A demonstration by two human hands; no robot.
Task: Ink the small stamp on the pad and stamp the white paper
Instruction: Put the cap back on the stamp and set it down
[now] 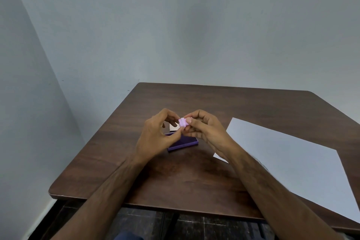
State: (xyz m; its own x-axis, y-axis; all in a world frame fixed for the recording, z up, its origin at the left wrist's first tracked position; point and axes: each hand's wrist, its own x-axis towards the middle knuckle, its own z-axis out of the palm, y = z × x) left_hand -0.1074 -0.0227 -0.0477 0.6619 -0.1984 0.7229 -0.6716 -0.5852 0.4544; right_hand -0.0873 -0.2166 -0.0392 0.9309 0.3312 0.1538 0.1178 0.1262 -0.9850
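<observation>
**Stamp held in both hands over the pad, not inked yet**

Stamp (183,122): small, pink/lilac, pinched from both sides. Right hand (202,128) has fingertips closed on one end; left hand (155,138) has thumb and fingers closed on the other. Looks like cap removal or reorienting; can't tell which end is the face.

Directly below the hands: purple ink pad (185,143), open, partly hidden by the left hand. A small tan item (173,127) lies just behind it, unclear what. White paper (292,163) lies well to the right on the tabletop (175,181), right forearm crossing its near corner.

Risks:
- Two-finger pinch on a tiny part: slip drops it onto the pad or tabletop.
- Face orientation unclear: could ink the wrong end.
- Forearm on the paper corner could shift the sheet.
- Inky fingertips could smudge the paper.
</observation>
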